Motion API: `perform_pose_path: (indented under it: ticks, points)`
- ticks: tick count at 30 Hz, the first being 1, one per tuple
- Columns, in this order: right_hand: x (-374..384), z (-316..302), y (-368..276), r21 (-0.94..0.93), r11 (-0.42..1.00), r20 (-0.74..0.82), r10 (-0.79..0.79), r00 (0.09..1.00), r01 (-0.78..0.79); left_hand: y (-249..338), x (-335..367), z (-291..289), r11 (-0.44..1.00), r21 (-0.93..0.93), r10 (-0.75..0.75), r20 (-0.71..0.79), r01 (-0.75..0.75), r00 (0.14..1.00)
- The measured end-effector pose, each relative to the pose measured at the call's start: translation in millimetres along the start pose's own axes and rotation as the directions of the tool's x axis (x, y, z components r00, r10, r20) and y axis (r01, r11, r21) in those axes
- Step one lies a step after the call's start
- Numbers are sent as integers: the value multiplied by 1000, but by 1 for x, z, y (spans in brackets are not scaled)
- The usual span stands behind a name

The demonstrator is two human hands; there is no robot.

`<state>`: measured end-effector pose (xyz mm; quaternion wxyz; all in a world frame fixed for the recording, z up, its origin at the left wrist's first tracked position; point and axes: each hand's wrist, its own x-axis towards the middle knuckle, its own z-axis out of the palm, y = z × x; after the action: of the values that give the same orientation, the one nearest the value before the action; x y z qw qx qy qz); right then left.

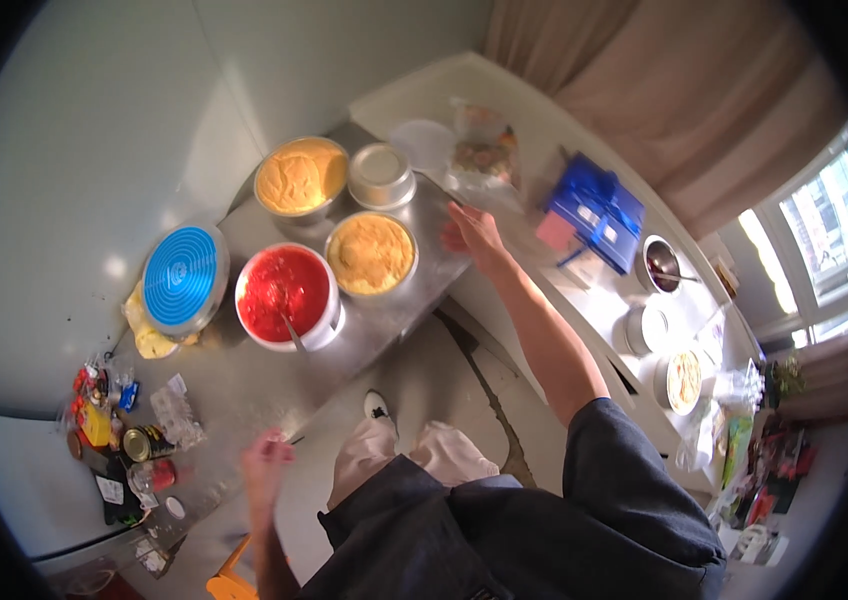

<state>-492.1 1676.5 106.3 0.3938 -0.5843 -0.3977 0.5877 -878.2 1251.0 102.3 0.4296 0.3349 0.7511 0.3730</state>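
My right hand (479,236) is stretched out over the right end of the metal table, its fingers curled. A thin dark length shows at its fingertips, too blurred to name. Left of it stands a round tin with a yellow baked top (372,254); a larger tin with a similar baked top (300,178) is behind, beside a silver round tin (381,176). A white pot of red sauce (289,296) stands in front, a spoon leaning in it. My left hand (267,462) is smeared by motion near the table's front edge; its fingers cannot be made out.
A round blue ribbed disc (184,278) lies at the left, with jars, cans and packets (139,440) nearer me. On the white counter (634,340) at the right are a blue box with a ribbon (596,212), a bowl (661,264) and a clear bag of food (485,158).
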Motion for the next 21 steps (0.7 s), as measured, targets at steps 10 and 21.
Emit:
perform_pose_path:
  ticks: [10,21]
  points:
    - [168,88,3,-201,915,-139,327,935,-350,-24,156,155,765,-600,-215,107,235,971]
    - [187,34,9,188,907,370,291,882,-378,-8,193,167,721,-686,-312,-200,94,929]
